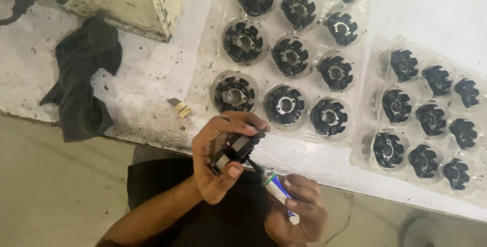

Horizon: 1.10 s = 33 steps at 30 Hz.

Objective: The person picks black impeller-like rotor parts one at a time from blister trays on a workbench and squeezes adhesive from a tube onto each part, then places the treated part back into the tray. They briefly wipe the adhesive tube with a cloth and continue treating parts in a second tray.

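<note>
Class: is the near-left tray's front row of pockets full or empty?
Full. Each of the three front pockets of the clear tray holds a black round part.

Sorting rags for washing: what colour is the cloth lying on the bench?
Black, or very dark grey: the cloth, head view.

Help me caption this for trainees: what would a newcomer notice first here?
At bottom centre, the left hand grips a black ring-shaped part while the right hand points a small tube at it. Above and right, two clear trays hold rows of matching parts; a dark rag lies left.
</note>
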Motion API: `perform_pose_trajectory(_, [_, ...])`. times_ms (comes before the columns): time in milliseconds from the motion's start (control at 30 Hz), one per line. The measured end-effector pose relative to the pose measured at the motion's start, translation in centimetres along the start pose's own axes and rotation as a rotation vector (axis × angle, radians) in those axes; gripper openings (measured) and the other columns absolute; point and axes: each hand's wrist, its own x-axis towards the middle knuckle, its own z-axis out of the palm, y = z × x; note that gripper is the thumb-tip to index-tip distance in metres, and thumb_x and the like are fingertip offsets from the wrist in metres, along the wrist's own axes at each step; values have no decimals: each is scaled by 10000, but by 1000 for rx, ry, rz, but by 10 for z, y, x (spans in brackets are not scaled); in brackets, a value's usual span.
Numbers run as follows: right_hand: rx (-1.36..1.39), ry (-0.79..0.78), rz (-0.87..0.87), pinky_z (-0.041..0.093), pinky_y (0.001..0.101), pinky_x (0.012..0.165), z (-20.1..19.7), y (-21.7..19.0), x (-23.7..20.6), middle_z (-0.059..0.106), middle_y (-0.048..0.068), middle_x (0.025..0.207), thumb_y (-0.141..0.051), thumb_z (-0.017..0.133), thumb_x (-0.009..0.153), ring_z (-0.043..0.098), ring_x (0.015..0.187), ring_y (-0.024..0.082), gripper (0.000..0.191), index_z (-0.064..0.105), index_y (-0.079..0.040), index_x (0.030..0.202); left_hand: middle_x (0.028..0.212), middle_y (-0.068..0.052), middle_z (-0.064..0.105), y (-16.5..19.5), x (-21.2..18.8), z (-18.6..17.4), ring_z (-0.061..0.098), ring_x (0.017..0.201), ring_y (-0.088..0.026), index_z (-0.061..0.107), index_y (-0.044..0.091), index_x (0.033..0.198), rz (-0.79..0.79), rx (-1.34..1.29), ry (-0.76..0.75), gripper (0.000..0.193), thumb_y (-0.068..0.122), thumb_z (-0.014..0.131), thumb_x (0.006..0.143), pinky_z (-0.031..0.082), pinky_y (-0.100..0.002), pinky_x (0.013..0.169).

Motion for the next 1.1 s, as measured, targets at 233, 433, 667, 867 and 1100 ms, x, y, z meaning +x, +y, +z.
perform_pose_trajectory(233, [-39, 5, -23, 646, 406, 824, 3, -1, 0, 664, 120, 990, 89, 808, 817, 707, 968, 302, 439, 461, -100, 1008, 1278, -272, 671, 3, 5, 0, 673, 1218, -275, 564, -65, 1281, 109, 102, 9, 443, 323, 641, 1082, 562, -363, 1063])
perform_pose_trajectory(433, [-85, -127, -192, 636, 446, 846, -2, 5, 6, 649, 162, 977, 109, 585, 795, 694, 930, 357, 273, 506, -66, 988, 1221, -263, 679, 3, 3, -1, 666, 1219, -276, 591, -72, 1248, 57, 42, -16, 391, 297, 595, 1116, 550, -358, 1059])
perform_pose_trajectory(667, [-68, -88, -264, 660, 423, 739, -2, 15, 9, 659, 176, 913, 117, 569, 768, 698, 822, 324, 240, 541, -54, 934, 1279, -274, 652, -1, 3, 1, 661, 1152, -234, 579, -59, 1276, -70, -54, 16, 411, 313, 574, 1102, 529, -350, 1044])
perform_pose_trajectory(867, [-84, -76, -248, 676, 418, 743, -3, 13, 8, 651, 173, 904, 110, 632, 828, 706, 826, 316, 221, 522, -60, 917, 1302, -266, 630, -6, 1, 4, 606, 1269, -236, 556, -56, 1308, -61, -177, 51, 400, 305, 553, 1136, 483, -365, 1141])
perform_pose_trajectory(1100, [-97, -75, -227, 681, 433, 741, 1, 9, 7, 647, 166, 928, 64, 657, 879, 702, 838, 307, 208, 507, -56, 956, 1304, -258, 626, -10, 0, 2, 611, 1274, -242, 559, -55, 1309, -56, -177, 56, 384, 292, 539, 1145, 492, -375, 1149])
